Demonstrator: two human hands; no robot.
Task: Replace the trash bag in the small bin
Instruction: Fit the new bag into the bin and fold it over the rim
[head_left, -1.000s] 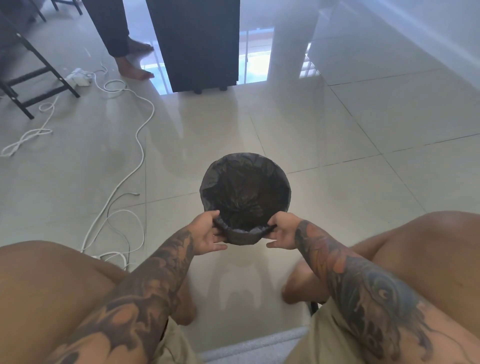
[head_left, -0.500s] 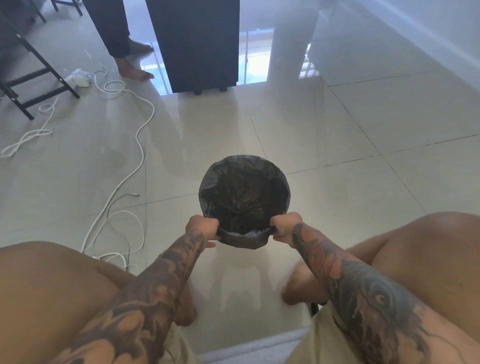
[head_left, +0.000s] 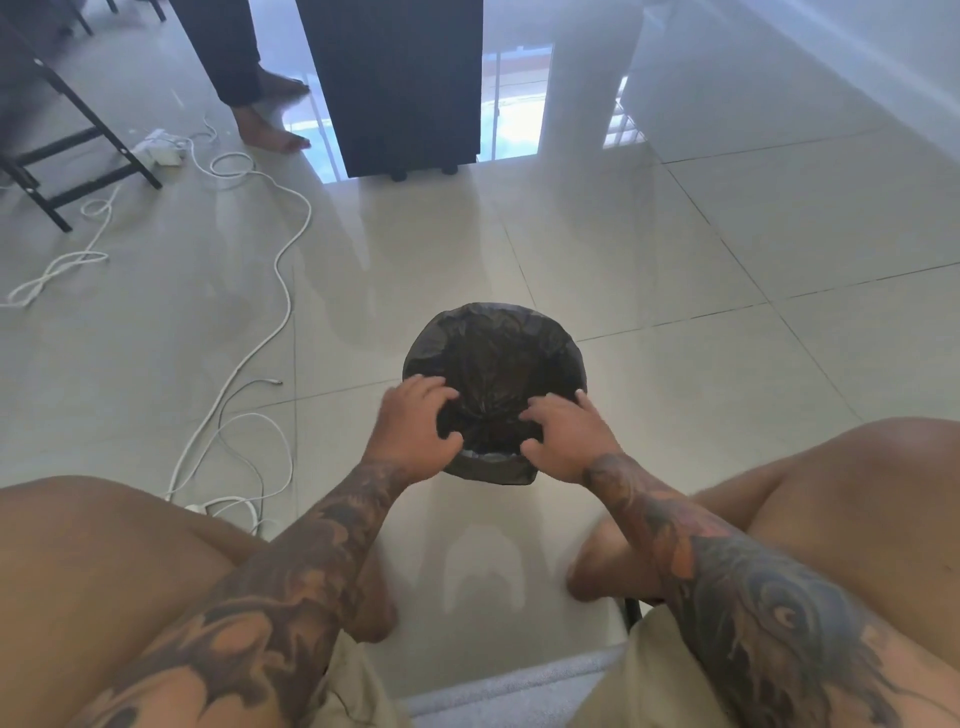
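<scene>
- Trash bag (head_left: 493, 348), black and crinkled, lines the small bin (head_left: 491, 473), which stands on the tiled floor (head_left: 675, 260) between the seated person's knees; its edge is folded over the rim all around, as far as the head view shows.
- Left hand (head_left: 413, 431) hovers over the near left part of the opening, fingers spread and curled, holding nothing that I can see. Right hand (head_left: 563, 434) mirrors it on the near right part, fingers also spread and loose.
- I judge the step is the last fitting: the bag looks already seated, and the hands are about to press or smooth it.
- Next move probably calls for pushing the plastic down into the bin without pulling the folded edge off the rim.
- White cable (head_left: 270, 322) lies well apart, at the left.
</scene>
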